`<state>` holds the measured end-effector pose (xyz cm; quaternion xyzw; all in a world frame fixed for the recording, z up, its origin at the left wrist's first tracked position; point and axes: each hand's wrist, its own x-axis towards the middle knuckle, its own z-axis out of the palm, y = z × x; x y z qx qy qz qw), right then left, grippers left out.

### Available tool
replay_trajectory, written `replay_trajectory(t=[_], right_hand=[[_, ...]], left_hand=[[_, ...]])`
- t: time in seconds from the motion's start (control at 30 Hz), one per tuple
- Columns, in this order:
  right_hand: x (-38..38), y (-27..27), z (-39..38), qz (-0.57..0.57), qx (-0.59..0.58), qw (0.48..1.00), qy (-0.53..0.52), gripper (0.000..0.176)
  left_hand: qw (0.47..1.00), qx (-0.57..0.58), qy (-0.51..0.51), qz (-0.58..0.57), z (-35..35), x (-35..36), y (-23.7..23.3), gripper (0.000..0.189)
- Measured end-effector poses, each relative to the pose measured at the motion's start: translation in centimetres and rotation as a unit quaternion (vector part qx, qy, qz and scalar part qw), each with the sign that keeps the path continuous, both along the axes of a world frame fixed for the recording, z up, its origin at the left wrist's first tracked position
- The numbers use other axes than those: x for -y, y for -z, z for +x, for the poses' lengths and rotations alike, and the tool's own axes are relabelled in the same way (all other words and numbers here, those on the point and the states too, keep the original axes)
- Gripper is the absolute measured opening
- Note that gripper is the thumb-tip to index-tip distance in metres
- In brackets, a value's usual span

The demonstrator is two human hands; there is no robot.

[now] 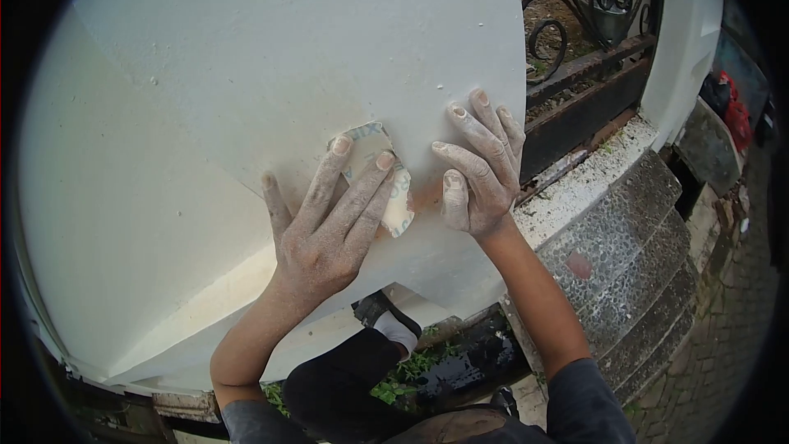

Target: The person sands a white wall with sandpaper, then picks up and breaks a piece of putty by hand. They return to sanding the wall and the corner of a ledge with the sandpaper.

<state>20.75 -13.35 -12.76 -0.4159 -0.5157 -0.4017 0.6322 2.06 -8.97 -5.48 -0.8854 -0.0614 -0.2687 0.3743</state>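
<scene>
My left hand (329, 234), coated in pale dust, lies on a torn piece of sandpaper (399, 205) with printed backing. Its fingers are stretched out and hold the paper flat against the white wall (246, 57); the thumb is hidden. To the right, my dusty right hand (485, 164) rests at the wall's right edge with its fingers apart and lightly bent. Nothing is held in it. A brownish patch shows on the wall between my two hands.
A black iron gate (592, 62) with scrollwork stands beyond the wall's edge. Pebbled steps (625, 255) lie at the right. Below me are green plants (399, 386), a dark ditch (468, 374) and my shoe (386, 312). A red bag (737, 111) sits far right.
</scene>
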Motion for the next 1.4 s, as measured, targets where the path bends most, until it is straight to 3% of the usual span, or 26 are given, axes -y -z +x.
replay_trajectory(t=[0.1,0.2,0.33,0.37,0.47,0.57,0.67,0.7,0.83,0.93,1.07,1.2,1.3,1.4], right_hand=[[0.1,0.0,0.0,-0.003,-0.006,1.000,-0.003,0.016],[-0.1,0.0,0.0,0.001,-0.004,1.000,0.003,0.017],[0.1,0.2,-0.1,-0.008,-0.005,1.000,0.007,0.017],[0.1,0.2,-0.1,-0.006,-0.004,1.000,0.001,0.018],[0.0,-0.1,0.1,0.000,-0.002,1.000,-0.006,0.018],[0.3,0.0,0.0,-0.010,-0.003,1.000,-0.003,0.018],[0.1,0.0,0.2,-0.008,-0.003,1.000,-0.002,0.019],[0.0,0.2,0.1,-0.005,-0.005,1.000,-0.005,0.019],[0.0,0.1,0.1,0.000,-0.004,1.000,-0.010,0.019],[0.1,0.1,0.2,-0.006,0.000,1.000,0.004,0.019],[-0.1,0.3,0.0,-0.003,-0.007,1.000,0.003,0.019],[0.1,0.1,0.1,-0.010,0.000,1.000,0.002,0.018],[0.2,0.1,0.3,-0.015,0.001,1.000,0.010,0.018],[0.2,0.1,0.0,-0.015,-0.001,1.000,0.001,0.018]], left_hand=[[0.993,-0.118,0.016,-0.019,0.6,0.6,3.5,0.028],[0.991,-0.120,0.035,0.043,-0.4,-0.7,2.4,0.029],[0.996,0.085,-0.001,0.000,-0.2,-0.3,-2.4,0.027],[0.996,0.092,-0.006,-0.003,0.1,-0.5,-0.4,0.027],[0.995,-0.085,-0.002,-0.059,1.0,0.9,3.3,0.028],[0.997,-0.072,0.014,0.000,0.1,-0.1,1.6,0.027],[0.998,0.068,-0.005,-0.011,-1.0,-0.4,-1.5,0.027],[0.996,0.085,-0.014,0.015,-0.6,-0.5,-0.3,0.026],[0.995,-0.094,0.000,-0.036,0.7,0.5,3.3,0.026],[0.997,-0.064,0.017,0.029,-0.1,-0.2,0.8,0.027],[0.997,0.071,-0.013,0.017,-0.4,-0.2,-1.4,0.027],[0.996,-0.067,0.051,-0.041,0.2,-0.3,2.0,0.029],[0.999,0.031,0.022,0.009,0.3,-0.3,-4.2,0.031],[0.997,0.070,0.009,0.010,0.4,-0.3,-3.4,0.031]])
